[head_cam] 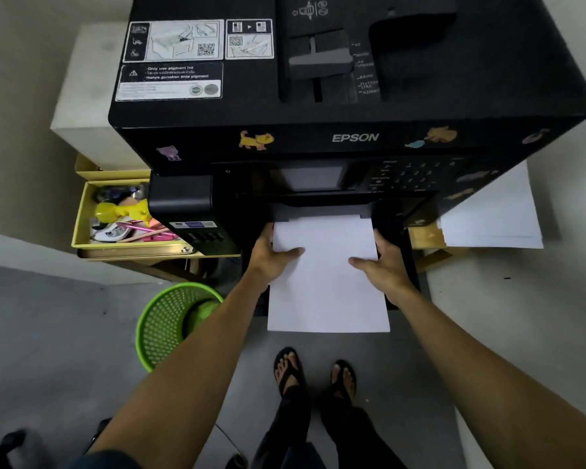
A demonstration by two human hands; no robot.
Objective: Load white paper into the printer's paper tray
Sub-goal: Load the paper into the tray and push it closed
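**Both hands hold white paper at the mouth of a black Epson printer**

Seen from above, a person stands in black flip-flops point(313, 372) on a grey floor just short of the printer, both bare forearms stretched forward and converging on a stack of white paper point(327, 282). The left hand point(268, 253) grips the stack's left edge, thumb lying across the top sheet and fingers tucked under out of sight; the right hand point(384, 262) mirrors it on the right edge, thumb pointing inward over the paper. The two hands are apart, the width of the sheet between them. The paper's near end hangs out toward the person, while its far end lies in the pulled-out black paper tray point(398, 265) beneath the front of the Epson printer point(352, 96). To the printer's near left, a green mesh wastebasket point(168, 324) stands on the floor. Left of the printer, a yellow tray point(82, 214) holds pens and small clutter. To the printer's right, more white sheets point(494, 218) lie in a loose pile. Animal stickers dot the printer's front panel.
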